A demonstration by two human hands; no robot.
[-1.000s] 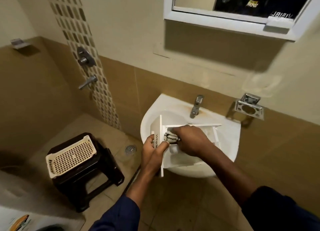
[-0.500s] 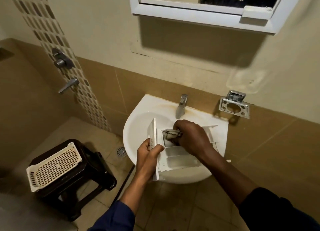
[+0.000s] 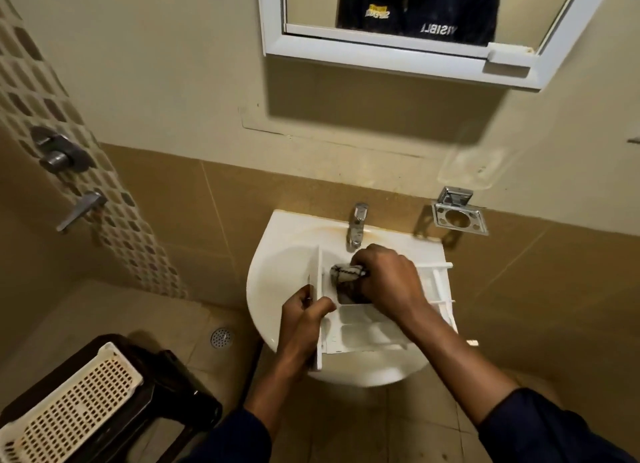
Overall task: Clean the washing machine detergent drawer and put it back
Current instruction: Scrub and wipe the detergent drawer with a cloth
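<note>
Left hand [image 3: 303,318]: clamps the front panel, steadying the detergent drawer [image 3: 360,327].
Drawer: rests across the sink [image 3: 277,254], likely so drips drain.
Right hand [image 3: 388,279]: grips a cloth [image 3: 346,272], pressing into the far compartment.

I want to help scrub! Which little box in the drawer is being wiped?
The one nearest the tap: the right hand presses the cloth into it. The other drawer boxes lie bare.
</note>
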